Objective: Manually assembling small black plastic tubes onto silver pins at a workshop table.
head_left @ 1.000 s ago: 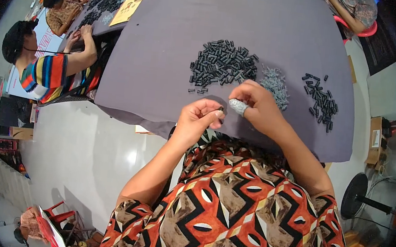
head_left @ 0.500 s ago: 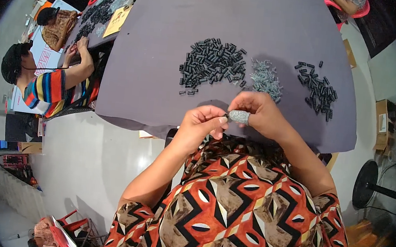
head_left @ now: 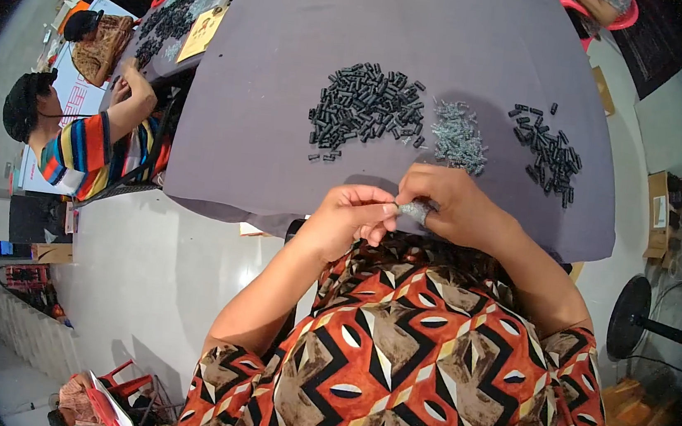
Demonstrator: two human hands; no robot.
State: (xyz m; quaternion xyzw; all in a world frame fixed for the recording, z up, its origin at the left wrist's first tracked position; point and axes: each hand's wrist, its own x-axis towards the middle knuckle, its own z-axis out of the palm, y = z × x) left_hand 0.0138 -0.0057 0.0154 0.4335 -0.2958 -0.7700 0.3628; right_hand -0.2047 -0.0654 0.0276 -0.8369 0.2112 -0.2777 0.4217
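Pinching a small piece, hidden between fingertips, in my left hand [head_left: 347, 220]; right hand [head_left: 459, 209], silvery wrap [head_left: 414, 212] on one digit, meets it, can't tell if gripping. Black cylinders [head_left: 364, 107] piled beyond, grey bits [head_left: 458, 138] beside them, smaller black pile [head_left: 545, 153] farther right, on grey cloth [head_left: 262, 96].

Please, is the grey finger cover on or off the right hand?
On: the grey finger cover wraps around one digit of the right hand.

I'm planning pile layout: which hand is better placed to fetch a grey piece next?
Probably the right hand: it sits just below the pile of small grey pieces in view, while the left hand is farther off, to the left.
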